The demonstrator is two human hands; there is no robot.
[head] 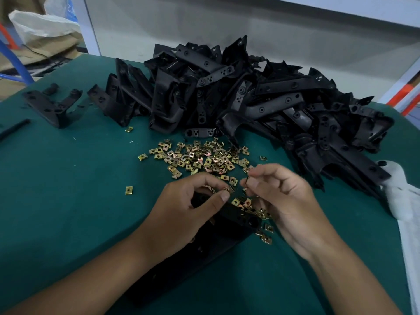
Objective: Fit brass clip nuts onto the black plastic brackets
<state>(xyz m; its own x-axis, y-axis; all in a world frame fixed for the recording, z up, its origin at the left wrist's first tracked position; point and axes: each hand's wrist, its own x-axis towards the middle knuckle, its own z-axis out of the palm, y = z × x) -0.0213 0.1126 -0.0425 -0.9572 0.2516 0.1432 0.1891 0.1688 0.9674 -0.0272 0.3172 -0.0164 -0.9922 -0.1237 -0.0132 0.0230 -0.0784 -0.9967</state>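
The left hand [193, 201] grips a long matte black bracket [204, 244] lying on green felt [68, 201], thumb and forefinger pinching a brass nut [228, 189] at its end. The right hand [284, 196] pinches another thin nut [247, 178]. Beyond the bracket, square glinting nuts [197, 158] lie scattered.

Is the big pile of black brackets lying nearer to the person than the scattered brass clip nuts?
No, the pile of black brackets lies beyond the brass clip nuts, toward the table's far edge.

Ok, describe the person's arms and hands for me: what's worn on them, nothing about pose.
Both hands, left and right, are bare: no gloves, rings, watch or bracelet visible. Both forearms are bare too, with no sleeves showing up to the frame edge. Fingernails are short and unpainted. No markings or tape visible.
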